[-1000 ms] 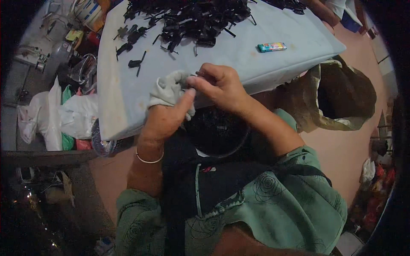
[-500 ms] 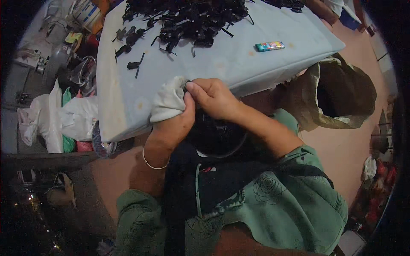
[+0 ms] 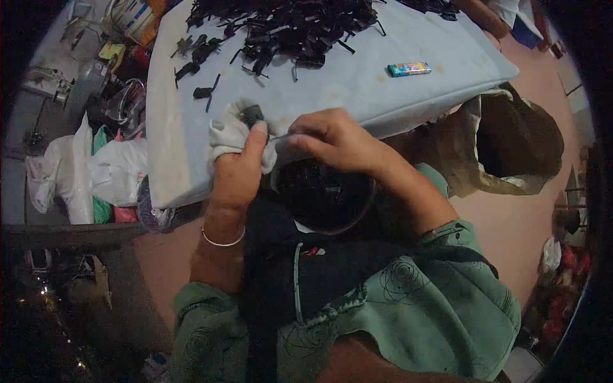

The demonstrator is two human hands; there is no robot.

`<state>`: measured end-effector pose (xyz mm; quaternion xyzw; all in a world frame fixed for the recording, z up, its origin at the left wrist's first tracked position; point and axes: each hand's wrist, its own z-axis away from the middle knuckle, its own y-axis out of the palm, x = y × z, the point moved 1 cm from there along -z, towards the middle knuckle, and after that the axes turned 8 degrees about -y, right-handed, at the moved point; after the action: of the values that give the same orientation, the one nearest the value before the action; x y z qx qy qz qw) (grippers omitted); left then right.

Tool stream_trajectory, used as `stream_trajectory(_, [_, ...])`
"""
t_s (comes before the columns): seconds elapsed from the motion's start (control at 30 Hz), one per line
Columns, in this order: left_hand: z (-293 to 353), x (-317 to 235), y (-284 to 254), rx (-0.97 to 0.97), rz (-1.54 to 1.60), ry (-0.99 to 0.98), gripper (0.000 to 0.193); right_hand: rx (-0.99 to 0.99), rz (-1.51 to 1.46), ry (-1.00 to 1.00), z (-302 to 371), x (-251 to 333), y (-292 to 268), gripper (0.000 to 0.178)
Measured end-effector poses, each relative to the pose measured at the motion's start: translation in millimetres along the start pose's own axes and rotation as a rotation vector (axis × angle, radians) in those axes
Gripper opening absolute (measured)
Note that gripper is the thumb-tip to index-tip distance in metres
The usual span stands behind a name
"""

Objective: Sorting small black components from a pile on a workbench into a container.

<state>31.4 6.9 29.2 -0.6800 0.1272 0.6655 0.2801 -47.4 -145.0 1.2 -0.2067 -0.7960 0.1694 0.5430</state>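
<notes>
My left hand [image 3: 239,169], with a bangle at its wrist, is closed round a crumpled white cloth [image 3: 225,135]. A small black plastic part [image 3: 251,115] shows between the cloth and my left thumb. Just to the right, my right hand [image 3: 338,140] is closed with thumb and forefinger together; a thin dark sliver seems to reach from them toward the cloth, too small to name. Beyond both hands, a heap of black plastic parts [image 3: 287,32] with thin stems covers the far side of the pale covered table [image 3: 345,96]. One loose black part [image 3: 204,93] lies nearer.
A small colourful packet [image 3: 409,69] lies on the table's right. Below my hands stands a round black container [image 3: 325,198] with dark contents. An open brown sack [image 3: 511,140] stands at the right, plastic bags [image 3: 118,172] at the left. Another person's arm [image 3: 483,18] shows at the far right.
My hands have drawn apart. The left has moved slightly left with the cloth, which now shows the black part; the right has shifted a little to the right.
</notes>
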Motion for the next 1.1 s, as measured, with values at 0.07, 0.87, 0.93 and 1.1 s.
stream_trajectory(0.07, [-6,10,0,-0.004,-0.046,0.012,0.024,-0.191,-0.035,-0.247,1,-1,-3,0.015])
stream_trajectory(0.87, [8,-5,17,0.098,-0.434,0.349,0.031,-0.134,-0.208,-0.069,-7,6,9,0.029])
stream_trajectory(0.93, [12,-10,13,0.190,-0.437,0.337,0.032,-0.095,-0.097,-0.033,-8,3,-8,0.028])
stream_trajectory(1.1, [6,-10,1,0.423,-0.667,0.454,0.032,-0.473,0.729,0.130,-27,-37,-44,0.025])
